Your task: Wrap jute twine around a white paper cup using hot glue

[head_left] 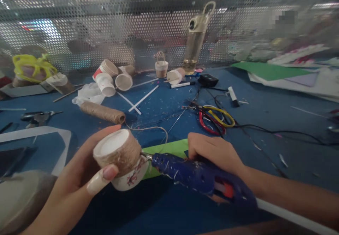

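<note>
My left hand (82,171) is wrapped round a paper cup (127,152), tilted, its upper part covered in brown twine and its lower part white with a reddish print. My right hand (214,154) grips a blue hot glue gun (185,171) with a white glue stick (288,214) running out of its back. The gun's metal nozzle (146,155) touches or almost touches the twine on the cup's right side. Behind the cup lies a roll of twine (102,112), a loose strand (150,127) trailing from it. Green paper (166,148) lies under the gun.
Scissors (215,118) with red and yellow handles lie among black cables. Several paper cups (106,83), a small twine basket (161,68) and a clear bottle (194,44) stand towards the perforated metal screen (148,26). Coloured paper sheets (272,71) are at the right.
</note>
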Demonstrator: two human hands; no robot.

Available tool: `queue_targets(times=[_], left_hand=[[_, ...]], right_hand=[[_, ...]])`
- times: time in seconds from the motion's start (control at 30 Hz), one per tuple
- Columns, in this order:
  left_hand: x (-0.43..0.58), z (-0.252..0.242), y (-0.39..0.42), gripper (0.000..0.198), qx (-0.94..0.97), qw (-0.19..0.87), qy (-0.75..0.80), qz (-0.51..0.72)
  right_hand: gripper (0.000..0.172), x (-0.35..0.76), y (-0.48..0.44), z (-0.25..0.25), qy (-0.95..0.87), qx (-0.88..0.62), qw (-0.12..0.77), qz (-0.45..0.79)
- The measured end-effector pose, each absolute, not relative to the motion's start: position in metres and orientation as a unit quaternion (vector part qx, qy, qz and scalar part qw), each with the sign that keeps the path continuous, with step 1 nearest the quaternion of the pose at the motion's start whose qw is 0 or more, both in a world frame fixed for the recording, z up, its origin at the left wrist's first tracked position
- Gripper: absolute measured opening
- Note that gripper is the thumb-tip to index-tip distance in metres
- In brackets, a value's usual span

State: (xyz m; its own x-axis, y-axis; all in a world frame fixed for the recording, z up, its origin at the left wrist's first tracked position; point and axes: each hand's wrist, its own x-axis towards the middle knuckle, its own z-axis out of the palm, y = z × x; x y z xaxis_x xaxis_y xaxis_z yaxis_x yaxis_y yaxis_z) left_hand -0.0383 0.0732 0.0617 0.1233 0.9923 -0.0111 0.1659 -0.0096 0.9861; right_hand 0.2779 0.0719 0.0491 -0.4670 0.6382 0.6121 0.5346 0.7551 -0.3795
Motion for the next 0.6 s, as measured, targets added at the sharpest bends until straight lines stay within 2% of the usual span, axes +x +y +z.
queue_targets(times=[0.13, 0.3, 0.6], left_hand=[[-0.035, 0.064, 0.068, 0.073, 0.548, 0.507, 0.522, 0.412], [-0.030, 0.068, 0.068, 0.067, 0.519, 0.525, 0.522, 0.427], [-0.034, 0.065, 0.075, 0.053, 0.584, 0.504, 0.469, 0.430]], right_hand=[[0.026, 0.279, 0.072, 0.055, -0.850, -0.343, 0.393, 0.078], [0.026, 0.276, 0.065, 0.060, -0.853, -0.358, 0.370, 0.087], [0.030, 0.275, 0.068, 0.036, -0.861, -0.371, 0.342, 0.065]])
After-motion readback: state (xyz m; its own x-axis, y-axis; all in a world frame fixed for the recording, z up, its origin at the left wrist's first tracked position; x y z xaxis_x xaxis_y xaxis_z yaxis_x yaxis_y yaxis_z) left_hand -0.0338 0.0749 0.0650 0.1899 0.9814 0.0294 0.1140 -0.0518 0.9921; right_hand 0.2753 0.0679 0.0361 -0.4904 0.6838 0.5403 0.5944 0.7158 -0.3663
